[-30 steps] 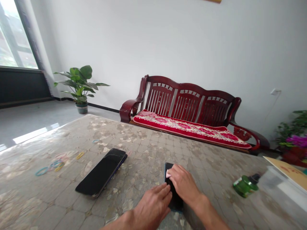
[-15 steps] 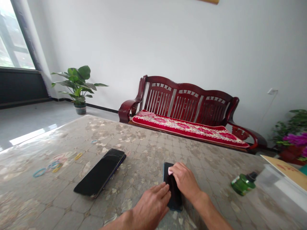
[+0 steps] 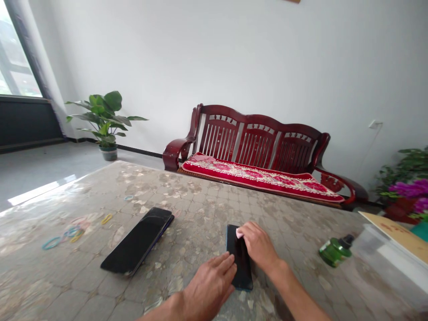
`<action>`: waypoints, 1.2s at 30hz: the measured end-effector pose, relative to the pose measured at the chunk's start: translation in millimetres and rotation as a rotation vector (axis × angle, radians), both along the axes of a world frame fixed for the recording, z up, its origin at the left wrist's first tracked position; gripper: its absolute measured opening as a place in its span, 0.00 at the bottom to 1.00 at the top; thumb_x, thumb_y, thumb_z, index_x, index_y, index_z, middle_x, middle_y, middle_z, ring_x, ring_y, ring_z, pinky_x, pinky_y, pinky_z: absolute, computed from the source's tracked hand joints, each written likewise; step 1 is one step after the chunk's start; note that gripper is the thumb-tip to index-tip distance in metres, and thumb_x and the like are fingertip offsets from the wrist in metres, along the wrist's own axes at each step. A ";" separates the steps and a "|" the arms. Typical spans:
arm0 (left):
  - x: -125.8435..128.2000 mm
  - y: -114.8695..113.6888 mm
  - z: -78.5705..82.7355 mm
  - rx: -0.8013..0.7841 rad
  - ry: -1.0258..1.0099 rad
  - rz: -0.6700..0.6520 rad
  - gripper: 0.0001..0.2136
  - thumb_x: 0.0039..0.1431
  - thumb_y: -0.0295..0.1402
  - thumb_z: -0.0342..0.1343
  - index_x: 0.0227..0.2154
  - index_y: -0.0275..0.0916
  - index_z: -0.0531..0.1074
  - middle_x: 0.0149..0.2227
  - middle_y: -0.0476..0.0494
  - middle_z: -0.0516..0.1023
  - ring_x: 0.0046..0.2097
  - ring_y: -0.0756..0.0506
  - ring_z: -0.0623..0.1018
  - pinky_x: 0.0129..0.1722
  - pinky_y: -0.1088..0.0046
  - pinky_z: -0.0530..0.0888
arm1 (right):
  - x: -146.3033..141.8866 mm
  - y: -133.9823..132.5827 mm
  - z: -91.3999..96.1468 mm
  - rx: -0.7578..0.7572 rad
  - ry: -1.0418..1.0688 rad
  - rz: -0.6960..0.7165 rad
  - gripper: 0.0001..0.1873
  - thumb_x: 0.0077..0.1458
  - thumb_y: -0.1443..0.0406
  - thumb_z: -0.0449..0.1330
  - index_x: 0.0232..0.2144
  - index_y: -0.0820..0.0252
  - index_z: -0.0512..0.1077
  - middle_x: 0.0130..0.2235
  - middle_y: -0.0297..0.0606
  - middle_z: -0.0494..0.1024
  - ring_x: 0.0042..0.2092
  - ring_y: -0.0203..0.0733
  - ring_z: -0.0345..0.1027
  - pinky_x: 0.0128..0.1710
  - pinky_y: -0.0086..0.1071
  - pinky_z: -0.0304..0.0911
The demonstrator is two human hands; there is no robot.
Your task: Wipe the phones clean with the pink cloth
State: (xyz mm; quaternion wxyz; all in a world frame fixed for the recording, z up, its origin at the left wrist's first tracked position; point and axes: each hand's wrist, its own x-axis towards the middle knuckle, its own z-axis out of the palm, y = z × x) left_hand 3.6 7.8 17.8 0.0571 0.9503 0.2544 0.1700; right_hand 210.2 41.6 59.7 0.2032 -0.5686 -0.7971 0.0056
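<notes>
Left hand (image 3: pixel 209 285) lies flat, steadying the phone (image 3: pixel 238 261) at 7 o'clock; right hand (image 3: pixel 257 245) presses a pink pad (image 3: pixel 239 232) on its screen.

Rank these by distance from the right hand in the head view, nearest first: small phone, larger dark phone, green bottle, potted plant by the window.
1. Small phone: under the right hand, touching it.
2. Green bottle: lying on the table, off to the right.
3. Larger dark phone: on the table, off to the left.
4. Potted plant: on the floor, far left, beyond the table.
</notes>
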 end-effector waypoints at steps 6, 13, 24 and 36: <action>0.8 -2.6 12.0 -0.054 -0.016 0.014 0.12 0.65 0.30 0.53 0.50 0.36 0.69 0.55 0.38 0.74 0.60 0.40 0.70 0.61 0.63 0.67 | -1.0 -43.8 6.1 -0.056 0.011 0.077 0.16 0.60 0.77 0.49 0.35 0.55 0.73 0.36 0.35 0.74 0.41 0.40 0.67 0.42 0.31 0.60; 1.8 -1.7 10.5 -0.015 -0.010 0.018 0.12 0.65 0.30 0.54 0.50 0.35 0.69 0.55 0.38 0.74 0.59 0.39 0.71 0.60 0.63 0.68 | -1.8 -31.6 3.3 -0.050 0.022 0.046 0.17 0.61 0.77 0.48 0.36 0.56 0.73 0.38 0.36 0.75 0.43 0.41 0.66 0.44 0.31 0.60; 3.2 -0.9 -4.5 0.048 -0.070 0.014 0.03 0.64 0.31 0.58 0.37 0.38 0.70 0.41 0.45 0.78 0.46 0.43 0.77 0.50 0.66 0.73 | -12.3 -50.0 0.5 -0.039 0.016 0.059 0.15 0.60 0.76 0.50 0.35 0.55 0.73 0.36 0.34 0.74 0.41 0.40 0.66 0.42 0.31 0.59; 1.0 -0.6 -4.5 0.103 -0.086 -0.001 0.04 0.68 0.31 0.51 0.39 0.39 0.71 0.42 0.44 0.78 0.47 0.44 0.77 0.50 0.69 0.73 | -27.4 -0.3 3.6 -0.017 -0.030 -0.014 0.14 0.59 0.76 0.51 0.32 0.55 0.74 0.36 0.35 0.76 0.41 0.39 0.67 0.44 0.30 0.60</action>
